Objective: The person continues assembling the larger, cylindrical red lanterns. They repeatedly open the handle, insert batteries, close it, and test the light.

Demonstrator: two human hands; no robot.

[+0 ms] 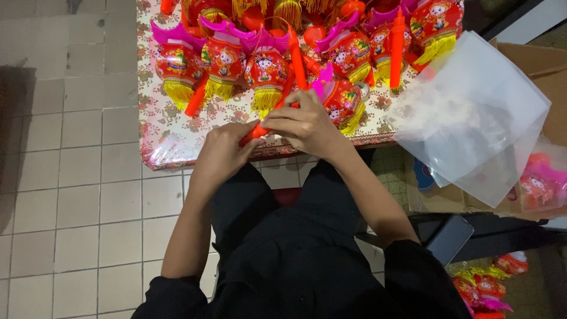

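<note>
My left hand (221,150) and my right hand (304,125) meet at the near edge of a table covered in flowered cloth (159,127). Both grip a red-orange plastic stick (257,131); the left holds its lower end, the right is closed over its upper part. Just beyond my right hand lies a red toy lantern (342,101) with a pink top and yellow fringe. Whether the stick is joined to that lantern is hidden by my fingers.
Several more red lanterns (221,62) with pink tops and orange sticks crowd the table's far side. A stack of clear plastic bags (472,112) lies on a cardboard box (546,77) at right. A phone (450,238) rests by my right elbow. Tiled floor (71,177) lies left.
</note>
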